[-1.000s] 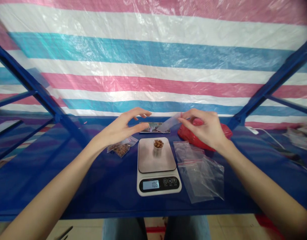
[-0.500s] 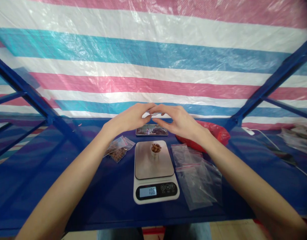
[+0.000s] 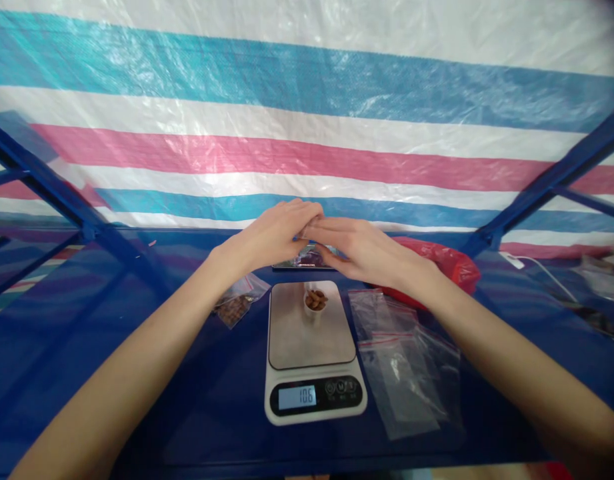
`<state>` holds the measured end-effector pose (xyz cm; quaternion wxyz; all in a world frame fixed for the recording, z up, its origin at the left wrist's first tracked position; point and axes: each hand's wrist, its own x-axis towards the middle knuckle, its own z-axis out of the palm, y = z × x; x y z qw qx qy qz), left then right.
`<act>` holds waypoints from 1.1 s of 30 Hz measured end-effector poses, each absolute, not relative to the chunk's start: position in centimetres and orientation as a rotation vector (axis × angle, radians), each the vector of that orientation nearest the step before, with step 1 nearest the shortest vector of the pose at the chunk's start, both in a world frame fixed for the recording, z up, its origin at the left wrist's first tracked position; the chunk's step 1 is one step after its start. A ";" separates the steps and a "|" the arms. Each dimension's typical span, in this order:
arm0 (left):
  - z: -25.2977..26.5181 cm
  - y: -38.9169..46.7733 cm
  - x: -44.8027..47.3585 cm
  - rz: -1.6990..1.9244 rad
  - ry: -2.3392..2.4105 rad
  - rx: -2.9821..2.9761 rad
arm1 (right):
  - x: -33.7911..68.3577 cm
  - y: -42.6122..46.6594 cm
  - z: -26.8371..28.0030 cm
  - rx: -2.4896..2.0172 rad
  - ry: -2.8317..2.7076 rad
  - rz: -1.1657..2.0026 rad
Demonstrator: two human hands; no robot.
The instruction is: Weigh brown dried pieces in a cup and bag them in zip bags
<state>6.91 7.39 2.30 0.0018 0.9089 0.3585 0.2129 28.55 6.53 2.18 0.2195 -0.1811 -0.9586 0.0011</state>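
Observation:
My left hand (image 3: 283, 230) and my right hand (image 3: 351, 248) meet beyond the kitchen scale (image 3: 311, 337), over a phone (image 3: 307, 259). Their fingers are bent together and overlap at the tips; a small pale, shiny bit shows between them, too hidden to name. On the scale's steel plate stands a small white cup (image 3: 315, 312) filled with brown, nut-like pieces (image 3: 317, 299). The display (image 3: 297, 397) reads 10.6. Zip bags with brown pieces (image 3: 234, 308) lie left of the scale, partly behind my left forearm.
Flat clear zip bags (image 3: 401, 373) overlap right of the scale. A red plastic bag (image 3: 437, 257) sits behind my right forearm. Blue metal frame bars (image 3: 527, 200) rise at both sides, with a striped plastic sheet (image 3: 287, 153) behind. A white cable (image 3: 541, 270) lies far right.
My hands have closed in on each other, and the gap between their fingers has shrunk. The view has tilted down slightly. The display still reads 10.6.

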 end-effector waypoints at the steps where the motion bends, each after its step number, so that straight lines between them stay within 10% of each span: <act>1: 2.2 7.3 7.0 0.647 1.156 2.880 | 28.4 6.4 2.0 -0.516 -2.678 -0.043; 22: -2.2 2.9 1.4 0.736 1.472 2.783 | 32.4 3.6 -1.3 -0.739 -2.233 0.799; 33: -5.3 2.9 1.2 0.782 1.439 2.955 | 30.3 1.2 -6.7 -0.886 -2.299 0.649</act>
